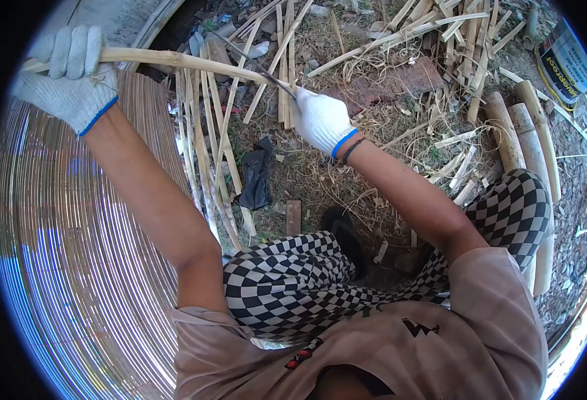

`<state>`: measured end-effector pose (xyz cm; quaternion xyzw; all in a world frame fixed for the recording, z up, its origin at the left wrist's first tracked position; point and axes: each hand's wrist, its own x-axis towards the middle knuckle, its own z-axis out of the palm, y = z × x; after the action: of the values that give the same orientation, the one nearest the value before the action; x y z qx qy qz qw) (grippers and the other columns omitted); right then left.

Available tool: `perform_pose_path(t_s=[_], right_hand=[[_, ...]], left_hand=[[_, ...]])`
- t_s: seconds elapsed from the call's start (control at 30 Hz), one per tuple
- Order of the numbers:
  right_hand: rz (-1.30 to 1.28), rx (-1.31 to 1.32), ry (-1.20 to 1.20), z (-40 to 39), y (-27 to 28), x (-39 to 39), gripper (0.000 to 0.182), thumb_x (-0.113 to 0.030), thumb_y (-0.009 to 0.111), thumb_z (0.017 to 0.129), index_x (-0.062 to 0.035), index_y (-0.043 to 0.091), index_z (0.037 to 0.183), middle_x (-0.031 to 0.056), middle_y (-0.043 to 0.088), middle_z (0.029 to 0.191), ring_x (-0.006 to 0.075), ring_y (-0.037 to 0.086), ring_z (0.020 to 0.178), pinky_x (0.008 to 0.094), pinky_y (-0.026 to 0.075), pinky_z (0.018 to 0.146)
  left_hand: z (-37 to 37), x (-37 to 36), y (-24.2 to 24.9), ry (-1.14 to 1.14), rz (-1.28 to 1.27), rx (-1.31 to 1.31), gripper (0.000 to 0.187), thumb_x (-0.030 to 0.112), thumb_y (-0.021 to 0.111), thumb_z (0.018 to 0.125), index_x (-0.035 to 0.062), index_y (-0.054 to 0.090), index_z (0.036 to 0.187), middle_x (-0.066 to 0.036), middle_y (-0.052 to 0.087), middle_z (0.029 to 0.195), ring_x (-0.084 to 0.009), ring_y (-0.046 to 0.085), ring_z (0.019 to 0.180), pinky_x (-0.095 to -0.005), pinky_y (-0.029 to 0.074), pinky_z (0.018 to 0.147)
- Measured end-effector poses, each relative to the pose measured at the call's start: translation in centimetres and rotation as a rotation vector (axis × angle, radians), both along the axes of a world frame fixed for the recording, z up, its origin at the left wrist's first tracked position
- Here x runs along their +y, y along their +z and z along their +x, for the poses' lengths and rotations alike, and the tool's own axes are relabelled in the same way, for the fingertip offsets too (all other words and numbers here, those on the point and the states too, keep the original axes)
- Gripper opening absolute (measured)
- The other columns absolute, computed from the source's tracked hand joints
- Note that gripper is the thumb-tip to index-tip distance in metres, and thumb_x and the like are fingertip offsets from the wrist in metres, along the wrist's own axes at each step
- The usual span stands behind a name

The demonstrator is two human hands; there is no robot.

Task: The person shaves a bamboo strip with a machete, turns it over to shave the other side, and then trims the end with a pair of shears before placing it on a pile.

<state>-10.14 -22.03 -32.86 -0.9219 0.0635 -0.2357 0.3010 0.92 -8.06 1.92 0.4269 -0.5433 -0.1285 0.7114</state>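
Note:
My left hand [73, 73], in a white knitted glove with blue cuff, is closed round one end of a long bamboo strip [173, 59] at the upper left. The strip runs to the right and bows slightly. At its other end my right hand [323, 121], gloved the same way, is closed on a knife. Its dark, thin blade [260, 69] points up and left, crossing the strip close to my right fingers. The knife's handle is hidden inside the glove.
A slatted bamboo screen [73, 220] fills the left side. Split strips [467, 47] lie heaped at the upper right, near bamboo poles [530, 140] and a labelled bucket [567, 63]. A brick slab [400, 85] and black plastic bag [256, 175] lie on the littered ground.

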Motion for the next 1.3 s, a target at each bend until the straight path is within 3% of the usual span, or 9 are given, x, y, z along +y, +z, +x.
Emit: perform_pose_path(t_s=[0.07, 0.17, 0.37, 0.47, 0.57, 0.67, 0.93, 1.17, 1.3], right_hand=[[0.303, 0.093, -0.026, 1.4, -4.7, -1.2, 0.028, -0.025, 0.053, 0.101, -0.0012, 0.066, 0.106, 0.0227, 0.071, 0.078, 0.0395, 0.071, 0.071, 0.0498, 0.057, 0.063], [0.137, 0.141, 0.031, -1.0, 2.6, -0.8, 0.028, -0.024, 0.053, 0.099, -0.0006, 0.068, 0.099, 0.0244, 0.071, 0.079, 0.0423, 0.071, 0.074, 0.0511, 0.058, 0.069], [0.128, -0.33, 0.0, -0.5, 3.1, 0.9, 0.024, -0.024, 0.055, 0.1, -0.0025, 0.063, 0.094, 0.0193, 0.067, 0.07, 0.0385, 0.069, 0.062, 0.0465, 0.055, 0.054], [0.225, 0.208, -0.076, 1.3, -4.4, -1.6, 0.031, -0.027, 0.053, 0.101, -0.0004, 0.067, 0.1, 0.0205, 0.07, 0.074, 0.0382, 0.072, 0.07, 0.0483, 0.058, 0.062], [0.176, 0.235, 0.004, -0.4, 0.6, -1.6, 0.032, -0.027, 0.051, 0.1, 0.0002, 0.068, 0.101, 0.0221, 0.071, 0.076, 0.0388, 0.072, 0.075, 0.0495, 0.059, 0.068], [0.045, -0.235, -0.013, -1.2, 4.2, 0.8, 0.021, -0.021, 0.058, 0.096, -0.0017, 0.066, 0.096, 0.0188, 0.067, 0.068, 0.0377, 0.069, 0.064, 0.0458, 0.056, 0.057], [0.043, 0.007, -0.102, 1.3, -5.4, -1.1, 0.023, -0.02, 0.054, 0.097, -0.0001, 0.066, 0.094, 0.0189, 0.069, 0.074, 0.036, 0.071, 0.067, 0.0478, 0.056, 0.058], [0.048, -0.268, -0.011, -1.0, 2.0, 0.8, 0.019, -0.023, 0.059, 0.095, -0.0047, 0.061, 0.098, 0.0166, 0.064, 0.063, 0.0361, 0.067, 0.059, 0.0468, 0.053, 0.055], [0.156, 0.577, -0.004, 0.4, -9.9, -3.2, 0.032, -0.018, 0.059, 0.092, -0.0009, 0.066, 0.118, 0.0188, 0.076, 0.094, 0.0339, 0.076, 0.085, 0.0458, 0.061, 0.072]], left_hand=[[-0.4, 0.2, -0.2, 0.029, 0.035, -0.014, 0.075, 0.08, 0.027, 0.097, 0.0172, 0.043, 0.058, 0.004, 0.036, 0.046, -0.0087, 0.028, 0.034, -0.0252, 0.025, 0.034], [0.6, -0.1, 0.3, 0.125, 0.03, 0.01, 0.074, 0.082, 0.035, 0.094, 0.0187, 0.04, 0.054, 0.005, 0.032, 0.043, -0.0088, 0.027, 0.033, -0.024, 0.026, 0.033], [0.4, 0.3, 0.4, 0.043, 0.056, 0.056, 0.077, 0.087, 0.033, 0.09, 0.0196, 0.038, 0.053, 0.006, 0.028, 0.041, -0.0087, 0.026, 0.031, -0.0226, 0.024, 0.032], [-0.6, -0.3, 0.6, 0.093, 0.108, -0.011, 0.078, 0.089, 0.032, 0.089, 0.0199, 0.037, 0.052, 0.006, 0.028, 0.041, -0.0086, 0.026, 0.031, -0.0227, 0.024, 0.032], [0.3, 0.1, 0.1, 0.051, 0.057, 0.012, 0.079, 0.089, 0.032, 0.089, 0.0193, 0.038, 0.051, 0.005, 0.03, 0.042, -0.0088, 0.027, 0.033, -0.0231, 0.026, 0.033], [2.6, 1.3, 1.2, 0.027, 0.077, 0.051, 0.08, 0.09, 0.037, 0.086, 0.0186, 0.039, 0.051, 0.005, 0.03, 0.042, -0.0091, 0.028, 0.034, -0.0234, 0.027, 0.034], [0.4, -0.5, 0.8, 0.066, 0.064, 0.011, 0.077, 0.085, 0.046, 0.087, 0.0185, 0.039, 0.049, 0.005, 0.028, 0.042, -0.0096, 0.028, 0.034, -0.0246, 0.025, 0.037], [1.7, 1.0, 0.7, 0.212, 0.032, 0.066, 0.077, 0.085, 0.042, 0.089, 0.0183, 0.039, 0.05, 0.005, 0.028, 0.042, -0.0099, 0.026, 0.035, -0.0252, 0.023, 0.037], [1.9, 1.2, -0.1, 0.237, 0.029, 0.043, 0.079, 0.088, 0.042, 0.086, 0.0182, 0.038, 0.05, 0.004, 0.03, 0.043, -0.0099, 0.026, 0.035, -0.0258, 0.023, 0.037]])
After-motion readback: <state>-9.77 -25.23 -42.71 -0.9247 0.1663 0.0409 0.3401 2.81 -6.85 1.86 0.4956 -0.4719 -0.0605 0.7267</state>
